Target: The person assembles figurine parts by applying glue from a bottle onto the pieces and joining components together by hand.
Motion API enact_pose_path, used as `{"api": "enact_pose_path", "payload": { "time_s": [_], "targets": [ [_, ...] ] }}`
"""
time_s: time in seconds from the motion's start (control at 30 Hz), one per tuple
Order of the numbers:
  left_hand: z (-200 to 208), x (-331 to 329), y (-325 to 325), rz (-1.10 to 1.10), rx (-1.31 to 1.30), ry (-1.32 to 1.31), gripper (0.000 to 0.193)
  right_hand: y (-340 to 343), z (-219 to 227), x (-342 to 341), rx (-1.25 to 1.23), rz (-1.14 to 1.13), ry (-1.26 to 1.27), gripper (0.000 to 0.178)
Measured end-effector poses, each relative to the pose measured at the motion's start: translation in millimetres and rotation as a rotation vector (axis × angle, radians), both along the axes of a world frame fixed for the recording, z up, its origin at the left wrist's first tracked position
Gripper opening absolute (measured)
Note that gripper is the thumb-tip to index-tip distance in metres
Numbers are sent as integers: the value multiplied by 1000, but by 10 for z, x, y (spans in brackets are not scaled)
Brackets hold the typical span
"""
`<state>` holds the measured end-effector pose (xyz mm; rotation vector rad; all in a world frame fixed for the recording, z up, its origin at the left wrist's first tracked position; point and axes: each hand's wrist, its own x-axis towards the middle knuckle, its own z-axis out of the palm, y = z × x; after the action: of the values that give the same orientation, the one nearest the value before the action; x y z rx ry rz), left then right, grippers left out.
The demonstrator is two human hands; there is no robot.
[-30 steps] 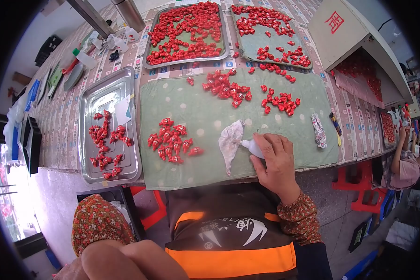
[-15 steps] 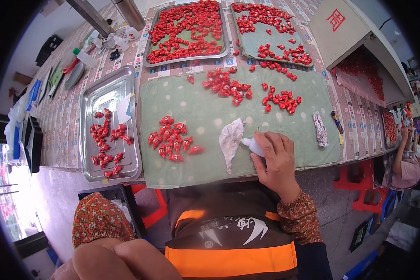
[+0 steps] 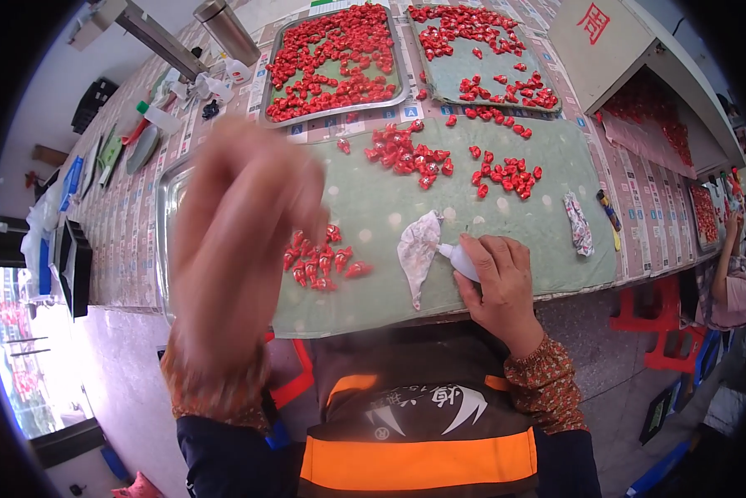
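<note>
My right hand (image 3: pixel 499 278) is wrapped round a small white squeeze bottle (image 3: pixel 461 263) lying low over the green mat. The bottle's thin nozzle points left and meets the edge of a crumpled white cloth (image 3: pixel 419 253). My left hand (image 3: pixel 244 224) is raised close to the camera and smeared by motion, so its fingers cannot be read. It covers much of a metal tray (image 3: pixel 164 216) and part of a cluster of small glossy red pieces (image 3: pixel 321 259). More red pieces (image 3: pixel 407 152) lie in loose groups farther back on the mat.
Two trays of red pieces, a metal one (image 3: pixel 402 83) and a flatter one (image 3: pixel 439 75), stand at the back. A box (image 3: pixel 605 50) stands at the right. A rolled patterned cloth (image 3: pixel 579 224) lies on the mat (image 3: pixel 365 220). A steel flask (image 3: pixel 228 33) stands back left.
My left hand has swung up from low at the left, near my body, to above the left tray. My right hand keeps the bottle by the cloth. The view has shifted slightly.
</note>
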<state>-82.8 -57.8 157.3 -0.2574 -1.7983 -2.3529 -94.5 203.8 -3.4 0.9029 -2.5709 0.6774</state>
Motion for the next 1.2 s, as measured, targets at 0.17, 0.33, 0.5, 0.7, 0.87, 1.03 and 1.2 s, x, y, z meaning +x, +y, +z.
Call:
{"api": "enact_pose_path", "payload": {
  "time_s": [0.17,0.33,0.5,0.7,0.87,1.03,1.2],
  "targets": [
    [-775,-807,-305,330,-1214,-148,25,13,-1,14,-61,38,2,50],
    [-1172,-1067,-286,439,-1581,-133,32,19,3,15,-147,50,15,53],
    [-1430,-1149,-350,364,-1604,-225,31,15,-8,9,-153,50,7,53],
    [-1623,-1135,-440,450,-1531,-16,22,28,-27,1,-213,65,15,52],
    [-1433,-879,-436,237,-981,-174,19,56,-12,-4,-311,76,-16,50],
    [-1096,-323,-156,-140,49,-570,22,130,28,42,-470,48,-237,45],
    [-1016,173,143,-341,521,-718,26,131,97,147,-745,36,-528,40]
  ]
}}
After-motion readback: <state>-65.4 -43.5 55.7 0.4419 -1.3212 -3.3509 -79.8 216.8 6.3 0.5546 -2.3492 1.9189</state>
